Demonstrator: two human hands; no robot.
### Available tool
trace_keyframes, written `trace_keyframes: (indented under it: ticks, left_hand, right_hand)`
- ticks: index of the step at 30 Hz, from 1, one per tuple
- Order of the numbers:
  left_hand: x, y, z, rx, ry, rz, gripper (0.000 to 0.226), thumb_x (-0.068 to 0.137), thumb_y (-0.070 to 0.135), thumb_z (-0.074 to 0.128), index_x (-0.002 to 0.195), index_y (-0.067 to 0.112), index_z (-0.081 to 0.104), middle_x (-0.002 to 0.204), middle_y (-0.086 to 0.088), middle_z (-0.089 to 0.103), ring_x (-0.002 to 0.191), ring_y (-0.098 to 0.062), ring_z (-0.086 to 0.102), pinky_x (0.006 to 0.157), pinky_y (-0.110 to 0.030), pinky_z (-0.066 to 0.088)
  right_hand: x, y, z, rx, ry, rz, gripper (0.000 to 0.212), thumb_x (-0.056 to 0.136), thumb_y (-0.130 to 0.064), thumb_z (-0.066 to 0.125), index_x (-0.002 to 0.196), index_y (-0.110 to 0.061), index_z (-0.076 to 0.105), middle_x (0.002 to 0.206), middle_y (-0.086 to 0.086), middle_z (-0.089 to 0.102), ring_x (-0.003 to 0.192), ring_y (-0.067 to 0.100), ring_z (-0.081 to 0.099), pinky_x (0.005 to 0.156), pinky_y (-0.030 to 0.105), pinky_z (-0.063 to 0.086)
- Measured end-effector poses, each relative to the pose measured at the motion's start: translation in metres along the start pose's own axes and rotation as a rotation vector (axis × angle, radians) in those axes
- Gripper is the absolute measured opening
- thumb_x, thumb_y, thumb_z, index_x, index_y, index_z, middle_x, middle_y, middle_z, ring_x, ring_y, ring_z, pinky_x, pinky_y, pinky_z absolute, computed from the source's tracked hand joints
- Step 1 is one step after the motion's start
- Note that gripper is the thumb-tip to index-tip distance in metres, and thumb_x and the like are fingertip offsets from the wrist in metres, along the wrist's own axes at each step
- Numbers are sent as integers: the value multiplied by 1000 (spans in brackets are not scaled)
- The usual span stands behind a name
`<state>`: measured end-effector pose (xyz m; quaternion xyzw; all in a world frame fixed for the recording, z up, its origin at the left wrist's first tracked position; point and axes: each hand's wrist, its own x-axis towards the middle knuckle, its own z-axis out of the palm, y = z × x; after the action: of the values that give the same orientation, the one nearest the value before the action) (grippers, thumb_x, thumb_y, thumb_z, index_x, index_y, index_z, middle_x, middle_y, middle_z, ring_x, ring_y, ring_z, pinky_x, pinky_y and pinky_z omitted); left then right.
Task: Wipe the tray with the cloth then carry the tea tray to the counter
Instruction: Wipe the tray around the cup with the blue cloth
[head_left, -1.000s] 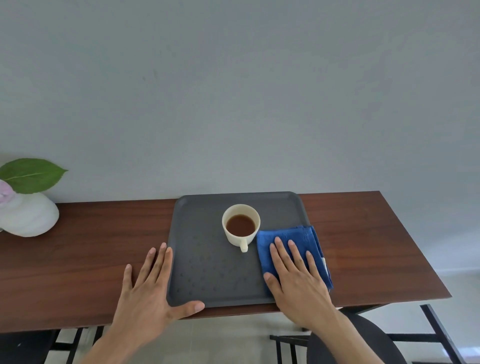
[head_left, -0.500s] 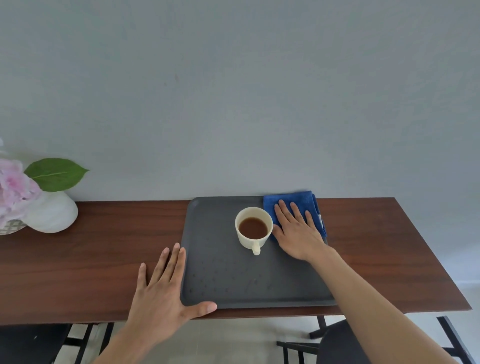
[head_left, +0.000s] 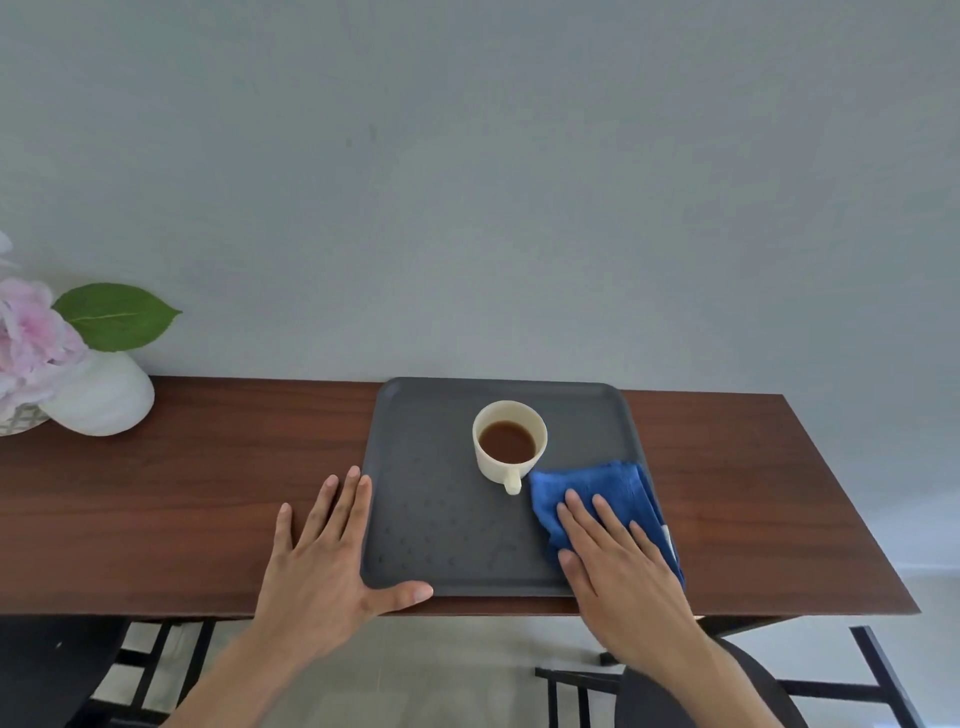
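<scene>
A dark grey tray (head_left: 431, 525) lies on the brown wooden table (head_left: 182, 509), against the wall. A cream cup of tea (head_left: 509, 444) stands on the tray's far middle, handle toward me. A folded blue cloth (head_left: 597, 491) lies on the tray's near right part. My right hand (head_left: 618, 577) presses flat on the cloth, fingers spread. My left hand (head_left: 322, 561) rests flat on the table against the tray's left edge, with the thumb along the tray's near left corner.
A white vase with pink flowers and a green leaf (head_left: 98, 389) stands at the table's far left. Dark chairs (head_left: 675, 691) sit below the table's near edge. The wall runs right behind the table.
My right hand has slid the blue cloth from the tray's far right corner back to its near right part. The left hand has stayed at the tray's left edge.
</scene>
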<state>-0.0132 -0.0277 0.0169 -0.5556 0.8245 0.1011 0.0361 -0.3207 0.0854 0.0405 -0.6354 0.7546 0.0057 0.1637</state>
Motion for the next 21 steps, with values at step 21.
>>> trace_keyframes:
  ticks: [21]
  left_hand:
    - [-2,-29,-8,-114,-42,132,141,55,112,31,158,31,-22,166,19,-19,148,1,-30,127,-48,-10]
  right_hand:
    - [-17,-25,36,-101,82,-118,59,106,-56,26,154,-25,42,165,-5,29,154,19,23,118,42,17]
